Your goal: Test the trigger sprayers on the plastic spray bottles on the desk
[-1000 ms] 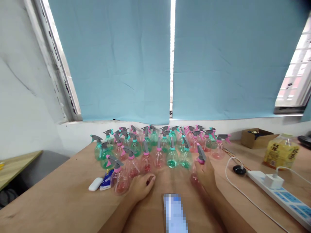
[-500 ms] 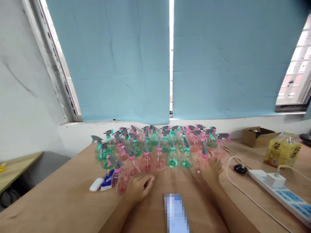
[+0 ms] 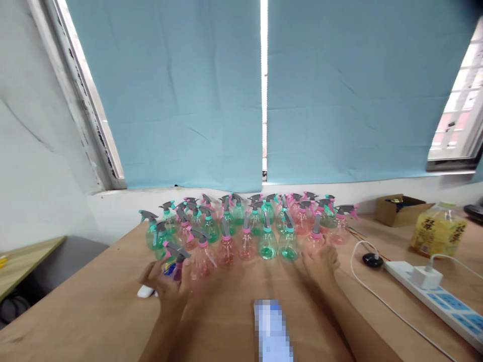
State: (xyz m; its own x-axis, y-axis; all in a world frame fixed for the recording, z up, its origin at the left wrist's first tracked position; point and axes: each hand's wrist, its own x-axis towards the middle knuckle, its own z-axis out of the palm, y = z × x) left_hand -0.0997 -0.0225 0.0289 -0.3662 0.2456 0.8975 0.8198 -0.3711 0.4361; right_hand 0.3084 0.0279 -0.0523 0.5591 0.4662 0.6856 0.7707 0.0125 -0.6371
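Note:
My left hand (image 3: 171,284) reaches around a pink spray bottle with a grey trigger head (image 3: 178,251) at the front left. Its thumb and fingers are spread on either side of the bottle, and the palm hides most of the body. On the right, my right hand (image 3: 322,265) is curled against the lower part of another pink spray bottle (image 3: 314,243), with fingers bent at its right side and the thumb at its left. A front row of pink and green spray bottles, including a green spray bottle (image 3: 267,246), stands upright between my hands.
More spray bottles stand behind, towards the wall. A blurred phone (image 3: 272,332) lies near me. To the right are a power strip (image 3: 437,296), a black round device (image 3: 373,260), a yellow-labelled jug (image 3: 437,231) and a cardboard box (image 3: 400,211). A white case (image 3: 145,291) lies left.
My left hand has moved left and opened around the front-left pink spray bottle. My right hand has shifted slightly down and left around the lower part of its bottle.

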